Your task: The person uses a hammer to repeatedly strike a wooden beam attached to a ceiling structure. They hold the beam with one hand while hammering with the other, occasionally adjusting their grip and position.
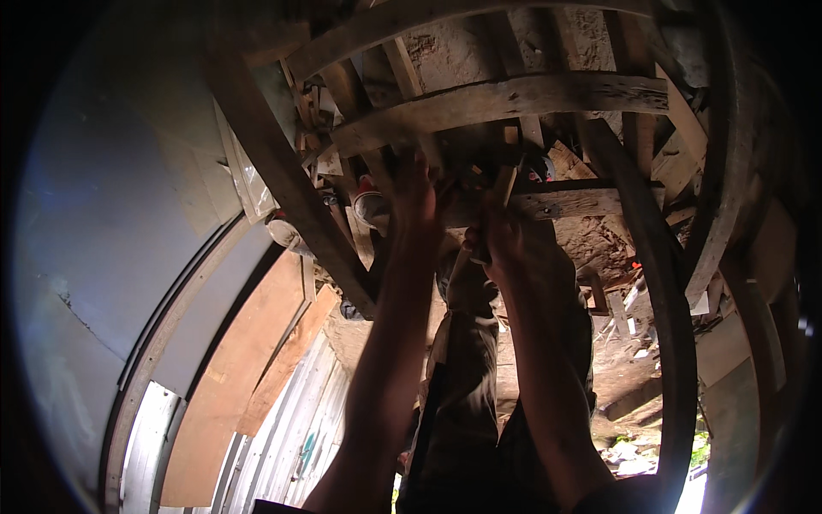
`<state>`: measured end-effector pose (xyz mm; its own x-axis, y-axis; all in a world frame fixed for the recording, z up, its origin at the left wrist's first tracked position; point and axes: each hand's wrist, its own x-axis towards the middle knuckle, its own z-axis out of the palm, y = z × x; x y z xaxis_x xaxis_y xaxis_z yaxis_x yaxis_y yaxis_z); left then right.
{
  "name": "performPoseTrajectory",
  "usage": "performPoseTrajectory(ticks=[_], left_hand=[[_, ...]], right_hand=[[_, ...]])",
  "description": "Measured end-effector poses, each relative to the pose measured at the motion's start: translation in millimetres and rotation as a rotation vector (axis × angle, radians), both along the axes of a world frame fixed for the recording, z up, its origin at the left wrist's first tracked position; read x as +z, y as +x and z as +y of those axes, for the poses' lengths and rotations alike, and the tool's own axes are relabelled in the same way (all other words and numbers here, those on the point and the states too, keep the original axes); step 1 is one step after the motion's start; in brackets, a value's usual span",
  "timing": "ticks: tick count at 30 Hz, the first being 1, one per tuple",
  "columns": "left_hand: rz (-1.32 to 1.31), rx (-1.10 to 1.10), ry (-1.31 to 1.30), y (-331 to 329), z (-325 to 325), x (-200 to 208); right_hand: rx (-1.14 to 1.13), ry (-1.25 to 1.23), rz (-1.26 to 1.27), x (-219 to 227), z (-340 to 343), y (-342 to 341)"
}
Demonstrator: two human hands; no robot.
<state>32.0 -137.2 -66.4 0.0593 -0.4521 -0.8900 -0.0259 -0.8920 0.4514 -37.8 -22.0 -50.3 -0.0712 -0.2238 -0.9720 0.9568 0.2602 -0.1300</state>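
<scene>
My right hand (503, 238) is closed around a short, pale wooden handle (505, 185) that sticks up past the fingers. Its far end runs into shadow, so the kind of tool is unclear. Beside it, my left hand (416, 204) reaches forward to a wooden crosspiece (561, 204) of a timber frame. Its fingers are dark and blurred, and whether they grip anything does not show. Between the hands lies deep shadow with a dark shape I cannot make out. A longer curved beam (497, 98) spans the frame just beyond both hands.
Thick slanting timbers flank me, one beam (287, 176) at the left and a bent one (655, 257) at the right. Pale panels (128, 214) stand on the left. Wood scraps (634, 308) litter the dirt floor. My legs (467, 360) are below my arms.
</scene>
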Motion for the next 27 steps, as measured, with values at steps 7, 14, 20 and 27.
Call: performPoseTrajectory(ticks=[7, 14, 20, 27], left_hand=[[-1.002, -0.676, -1.117, 23, -121, 117], [-1.027, -0.498, -0.763, 35, -142, 94], [-1.142, -0.553, -0.659, 36, -146, 97], [-1.085, -0.556, -0.734, 36, -146, 90]], right_hand=[[-0.020, -0.018, -0.203, 29, -21, 14], [0.112, 0.021, -0.175, 32, -28, 6], [-0.290, -0.017, -0.054, 16, -16, -33], [0.054, 0.149, -0.123, 21, -31, 0]])
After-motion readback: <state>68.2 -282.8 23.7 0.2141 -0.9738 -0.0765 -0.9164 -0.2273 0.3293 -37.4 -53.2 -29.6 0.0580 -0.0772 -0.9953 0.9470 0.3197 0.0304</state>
